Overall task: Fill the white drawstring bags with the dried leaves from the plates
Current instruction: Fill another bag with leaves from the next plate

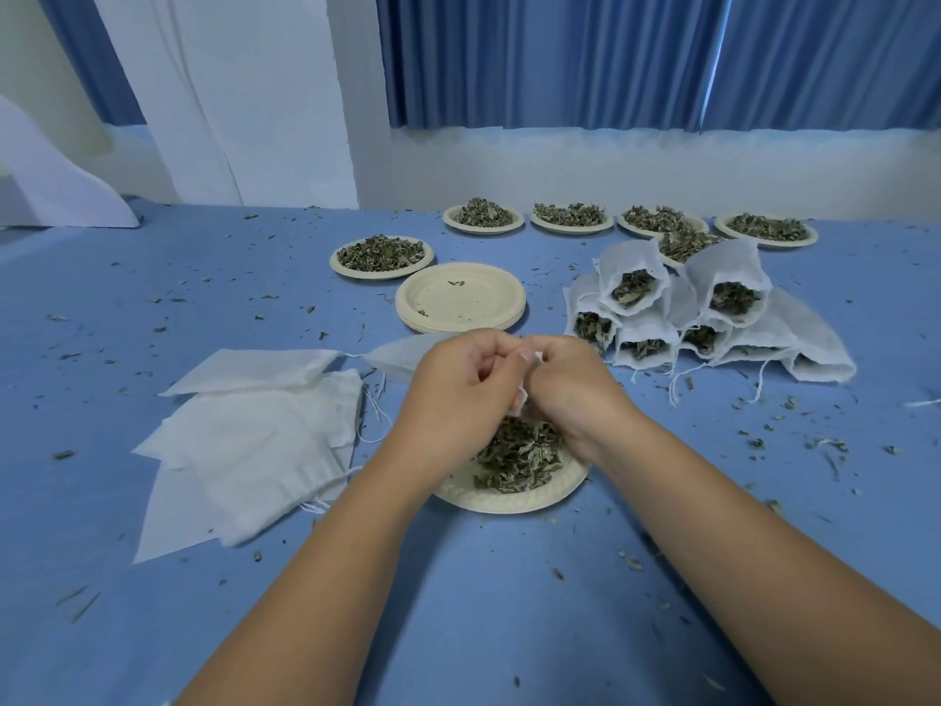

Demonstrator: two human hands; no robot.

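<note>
My left hand (458,382) and my right hand (570,384) meet above a cream paper plate (509,499) heaped with dried leaves (519,453). Both pinch the rim of a white drawstring bag (522,400), which is almost wholly hidden between the fingers. To the left lies a loose pile of flat empty bags (254,440). Another empty bag (394,356) sits just behind my left hand. On the right, several filled bags (677,308) are stacked with their open mouths facing me.
A stack of empty plates (461,298) stands behind my hands. Several plates of leaves (382,257) line the back of the blue table (483,603), near the wall and blue curtains. Leaf crumbs are scattered everywhere.
</note>
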